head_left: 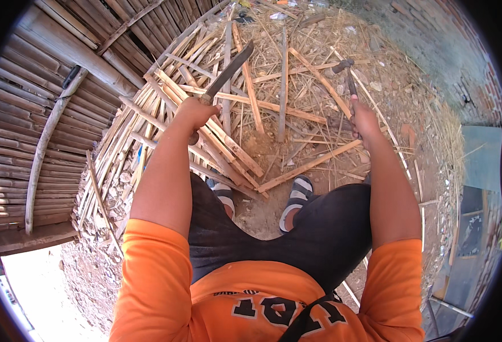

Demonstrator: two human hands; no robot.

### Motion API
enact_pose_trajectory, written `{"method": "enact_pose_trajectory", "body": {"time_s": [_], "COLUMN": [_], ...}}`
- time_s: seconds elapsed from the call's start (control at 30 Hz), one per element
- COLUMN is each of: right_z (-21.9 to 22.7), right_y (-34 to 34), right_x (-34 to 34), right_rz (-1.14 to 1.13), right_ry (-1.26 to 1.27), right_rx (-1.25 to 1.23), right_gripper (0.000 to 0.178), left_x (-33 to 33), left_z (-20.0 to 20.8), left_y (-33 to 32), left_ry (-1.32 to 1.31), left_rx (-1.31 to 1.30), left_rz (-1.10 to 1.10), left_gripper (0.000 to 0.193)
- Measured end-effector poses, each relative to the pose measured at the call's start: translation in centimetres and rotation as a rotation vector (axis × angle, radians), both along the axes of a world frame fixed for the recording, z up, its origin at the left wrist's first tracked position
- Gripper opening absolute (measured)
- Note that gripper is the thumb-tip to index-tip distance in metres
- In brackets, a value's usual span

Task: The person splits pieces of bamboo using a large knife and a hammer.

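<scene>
My left hand (194,114) is closed round the handle of a machete (230,73), whose dark blade tilts up and to the right. In my right hand (365,121) is the handle of a hammer (345,66), held with its head pointing away from me. Below and beside the machete lies a bundle of split bamboo strips (225,142), stacked on the ground to the left. A longer strip (311,165) lies crosswise in front of my feet, under the gap between my hands.
Loose sticks and a grey slat (283,85) litter the dirt ahead. A bamboo wall (28,142) with a curved pole (44,142) stands at the left. At the right are a brick wall (433,34) and grey panels (482,157). My sandalled feet are between the strips.
</scene>
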State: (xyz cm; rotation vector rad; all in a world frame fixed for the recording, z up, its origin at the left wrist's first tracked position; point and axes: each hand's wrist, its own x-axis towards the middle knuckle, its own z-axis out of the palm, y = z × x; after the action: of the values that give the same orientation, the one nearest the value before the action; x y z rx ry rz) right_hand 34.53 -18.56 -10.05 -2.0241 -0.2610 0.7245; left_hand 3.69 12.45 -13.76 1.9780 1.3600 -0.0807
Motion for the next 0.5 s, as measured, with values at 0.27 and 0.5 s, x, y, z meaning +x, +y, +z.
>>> {"method": "enact_pose_trajectory", "body": {"time_s": [0.27,0.5], "right_z": [0.5,-1.8], "right_y": [-1.4,2.2], "right_x": [-1.0,-4.4], "right_rz": [0.193,0.725], "right_ry": [-0.187,-0.453], "right_rx": [-0.301,-0.47], "right_gripper": [0.058,0.057], "left_x": [-4.0,-5.6], "left_z": [7.1,8.6], "left_y": [-0.4,0.6], "left_ry": [-0.745,-1.061], "left_rx": [-0.175,-0.185], "left_rz": [0.432,0.53], "left_gripper": [0.038,0.037]}}
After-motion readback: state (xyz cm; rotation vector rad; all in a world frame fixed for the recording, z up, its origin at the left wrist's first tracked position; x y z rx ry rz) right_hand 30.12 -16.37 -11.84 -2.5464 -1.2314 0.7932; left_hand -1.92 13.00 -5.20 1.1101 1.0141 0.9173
